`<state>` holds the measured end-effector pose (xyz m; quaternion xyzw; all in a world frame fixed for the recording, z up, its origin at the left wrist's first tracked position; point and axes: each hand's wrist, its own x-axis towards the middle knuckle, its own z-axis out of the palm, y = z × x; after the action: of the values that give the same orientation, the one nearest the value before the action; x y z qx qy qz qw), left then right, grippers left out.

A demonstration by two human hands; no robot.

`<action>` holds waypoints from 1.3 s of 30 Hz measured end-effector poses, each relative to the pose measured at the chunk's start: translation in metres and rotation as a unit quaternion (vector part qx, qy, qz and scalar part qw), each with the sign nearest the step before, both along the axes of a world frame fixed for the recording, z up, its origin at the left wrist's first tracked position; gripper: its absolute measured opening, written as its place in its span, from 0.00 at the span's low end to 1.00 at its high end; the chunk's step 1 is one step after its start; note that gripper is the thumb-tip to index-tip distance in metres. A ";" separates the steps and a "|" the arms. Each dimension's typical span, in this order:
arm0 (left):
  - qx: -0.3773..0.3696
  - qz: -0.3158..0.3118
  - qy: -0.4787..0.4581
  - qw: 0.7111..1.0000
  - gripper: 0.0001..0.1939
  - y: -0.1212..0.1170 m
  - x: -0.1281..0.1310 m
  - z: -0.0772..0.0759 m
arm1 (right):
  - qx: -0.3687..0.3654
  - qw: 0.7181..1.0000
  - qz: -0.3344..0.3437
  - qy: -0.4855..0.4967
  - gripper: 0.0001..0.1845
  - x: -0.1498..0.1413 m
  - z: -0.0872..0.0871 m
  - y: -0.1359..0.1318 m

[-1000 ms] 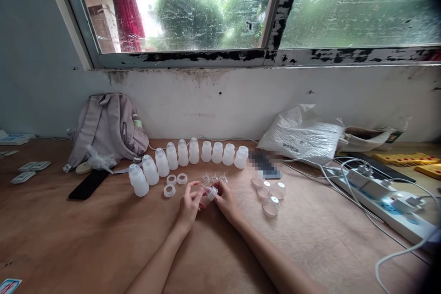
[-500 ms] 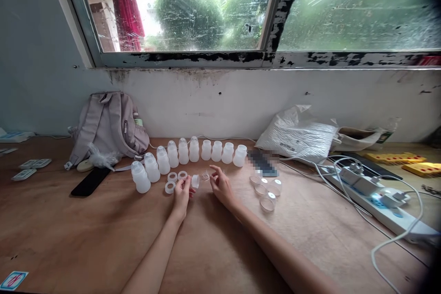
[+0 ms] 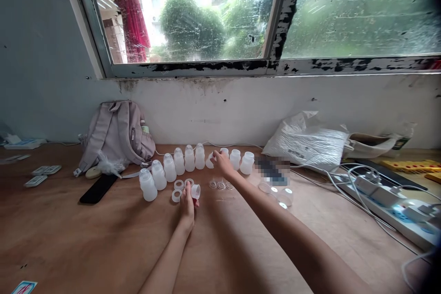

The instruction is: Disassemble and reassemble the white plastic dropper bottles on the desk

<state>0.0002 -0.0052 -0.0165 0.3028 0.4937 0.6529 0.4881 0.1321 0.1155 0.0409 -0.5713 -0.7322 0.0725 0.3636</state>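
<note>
My left hand [image 3: 188, 204] is closed on a translucent white bottle collar [image 3: 196, 191], its round opening facing right. White rings [image 3: 176, 195] lie beside its fingertips, partly hidden by the hand. My right hand [image 3: 223, 165] reaches to the back row, fingers closed on a small frosted baby bottle [image 3: 209, 161] that it partly covers. Open-topped bottles [image 3: 247, 163] stand to its right. Several bottles with clear domed tops [image 3: 159, 175] curve away to the left. Below the right wrist lie clear teats [image 3: 221, 185] on the wooden table.
Clear caps [image 3: 285, 196] lie to the right, partly behind my right forearm, near a blurred-out phone [image 3: 274, 172]. A silver mailing bag [image 3: 306, 142] and a power strip [image 3: 396, 213] with cables are farther right. A backpack [image 3: 119, 133] and black phone [image 3: 98, 189] are on the left.
My right hand has moved from the teats up to the back row and taken hold of a bottle. My left hand still holds the collar, now turned more toward me. The view has shifted slightly.
</note>
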 end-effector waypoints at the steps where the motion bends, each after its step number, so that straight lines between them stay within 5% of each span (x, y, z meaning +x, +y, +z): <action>1: -0.009 0.002 -0.003 1.000 0.24 0.000 0.000 0.001 | 0.008 1.000 0.008 0.001 0.04 0.002 0.001 -0.011; 7: -0.042 -0.027 -0.049 0.998 0.26 -0.004 0.000 0.004 | 0.140 0.980 0.052 0.134 0.16 0.031 -0.002 -0.098; 12: -0.027 -0.083 -0.058 0.995 0.23 -0.009 0.006 0.003 | 0.149 0.974 0.019 0.172 0.21 0.045 -0.034 -0.137; 16: -0.007 -0.111 -0.039 0.993 0.21 -0.014 0.011 0.004 | 0.087 0.985 0.048 0.140 0.22 0.039 -0.055 -0.143; 22: 0.032 -0.119 -0.002 0.992 0.19 -0.021 0.013 0.011 | 0.053 0.988 0.138 0.034 0.29 0.031 -0.062 -0.146; 32: 0.065 -0.122 0.090 0.986 0.18 -0.018 0.010 0.001 | 0.068 0.990 0.077 -0.094 0.32 0.037 -0.064 -0.148; 39: 0.079 -0.119 0.104 0.984 0.14 -0.019 0.009 0.003 | 0.098 0.992 0.054 -0.056 0.18 0.042 -0.063 -0.148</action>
<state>0.0093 -0.0247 -0.0140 0.4630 0.4492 0.5919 0.4833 0.1741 -0.0324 -0.0223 -0.4958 -0.7847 -0.0124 0.3717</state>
